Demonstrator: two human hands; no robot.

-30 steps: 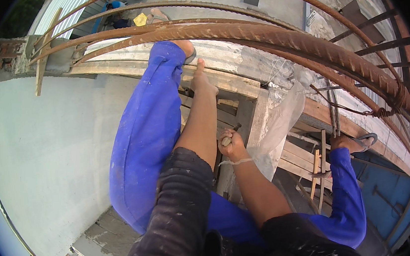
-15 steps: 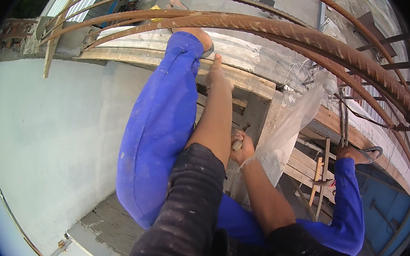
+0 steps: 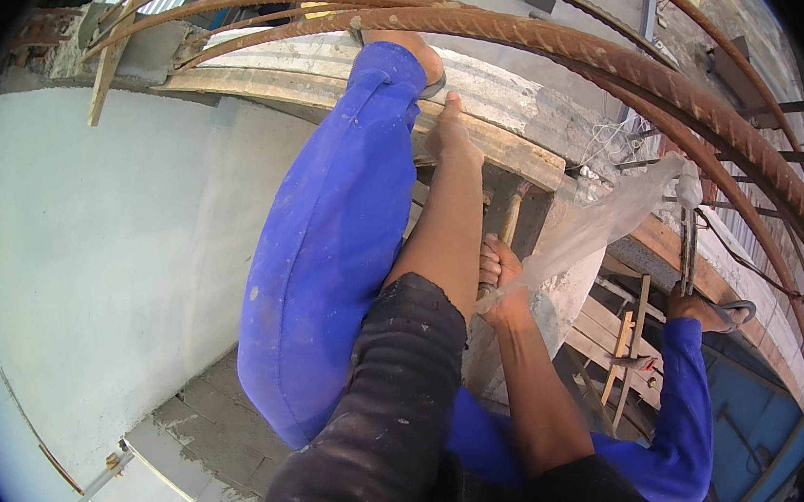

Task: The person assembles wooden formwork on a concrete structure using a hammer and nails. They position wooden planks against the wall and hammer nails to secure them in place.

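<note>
My left hand (image 3: 455, 136) grips the edge of a long wooden board (image 3: 509, 147), its thumb lying over the top and its other fingers mostly hidden. Lower and to the right, my right hand (image 3: 503, 275) is closed in a fist around a tool handle (image 3: 487, 290). Most of that tool is covered by the hand, so its kind cannot be made out. A pale wooden stick (image 3: 514, 217) shows just beyond the fist, inside the dark gap under the board. Clear plastic sheeting (image 3: 586, 232) hangs right beside my right wrist.
Rusty steel bars (image 3: 536, 36) arch across the top and right. My legs in blue trousers (image 3: 323, 249) straddle the gap, sandalled feet on the concrete ledges. A pale wall (image 3: 127, 241) stands left. Wooden planks (image 3: 618, 346) and a blue panel (image 3: 757, 410) lie lower right.
The view has shifted, so the scene sits slightly to the right. My right fist has turned and moved up in the gap; the metal shank seen earlier is hidden. My left hand stays on the board.
</note>
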